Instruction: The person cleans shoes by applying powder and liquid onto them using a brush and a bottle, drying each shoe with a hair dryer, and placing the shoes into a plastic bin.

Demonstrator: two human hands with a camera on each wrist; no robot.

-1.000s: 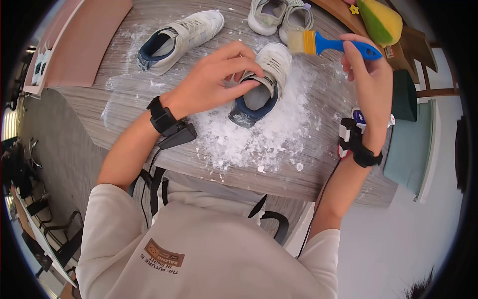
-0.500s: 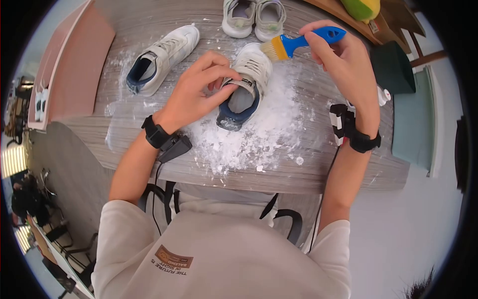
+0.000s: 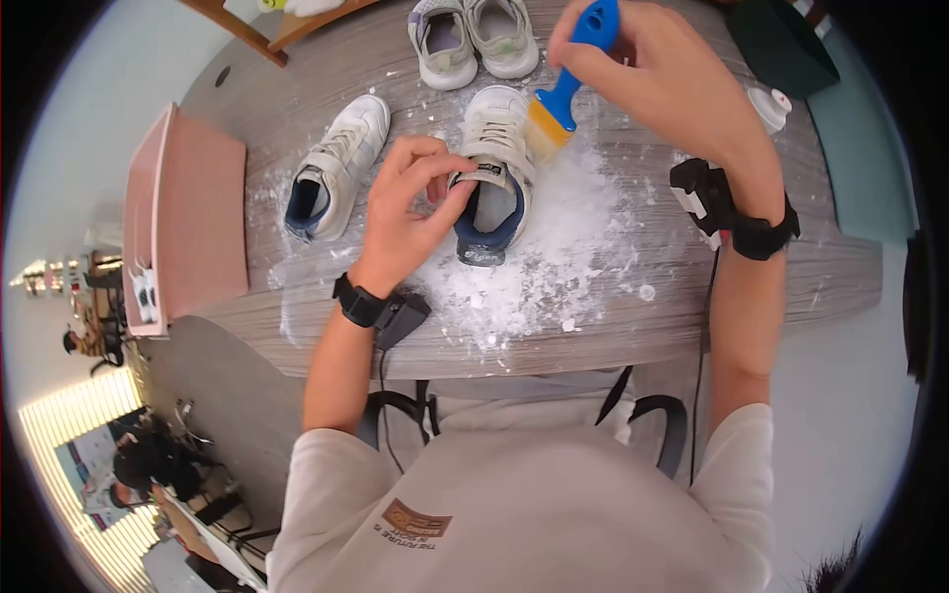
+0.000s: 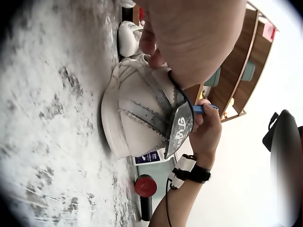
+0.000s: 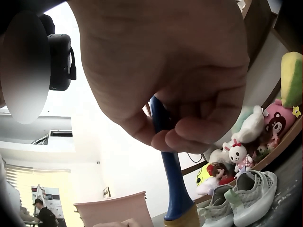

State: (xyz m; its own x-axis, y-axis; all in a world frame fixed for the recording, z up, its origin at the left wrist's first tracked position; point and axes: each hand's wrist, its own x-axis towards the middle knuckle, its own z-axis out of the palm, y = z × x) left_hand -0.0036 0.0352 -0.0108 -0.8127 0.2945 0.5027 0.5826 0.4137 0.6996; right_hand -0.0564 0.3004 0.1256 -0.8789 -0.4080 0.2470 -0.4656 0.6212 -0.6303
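A white sneaker (image 3: 494, 124) with a dark blue lining stands on the powder-dusted table, toe pointing away from me. My left hand (image 3: 407, 203) pinches its tongue from the left side. With my right hand (image 3: 662, 69) I grip the blue handle of a paintbrush (image 3: 560, 97). Its pale bristles (image 3: 543, 141) point down at the sneaker's right side, close by the laces. Lettering shows on the dark heel tab (image 4: 180, 130) in the left wrist view. In the right wrist view, fingers (image 5: 184, 135) curl around the brush handle (image 5: 171, 175).
Another white sneaker (image 3: 334, 168) lies to the left. A grey pair of shoes (image 3: 506, 40) stands at the back. White powder (image 3: 583, 247) spreads around the held sneaker. A pink bin (image 3: 203, 217) stands at the left edge, a white bottle (image 3: 769, 109) at the right. Plush toys (image 5: 236, 153) sit behind.
The brush has gone from beyond the sneaker's toe to its right side, its bristles now tilted downward. My left hand keeps its pinch on the tongue. The head view has shifted.
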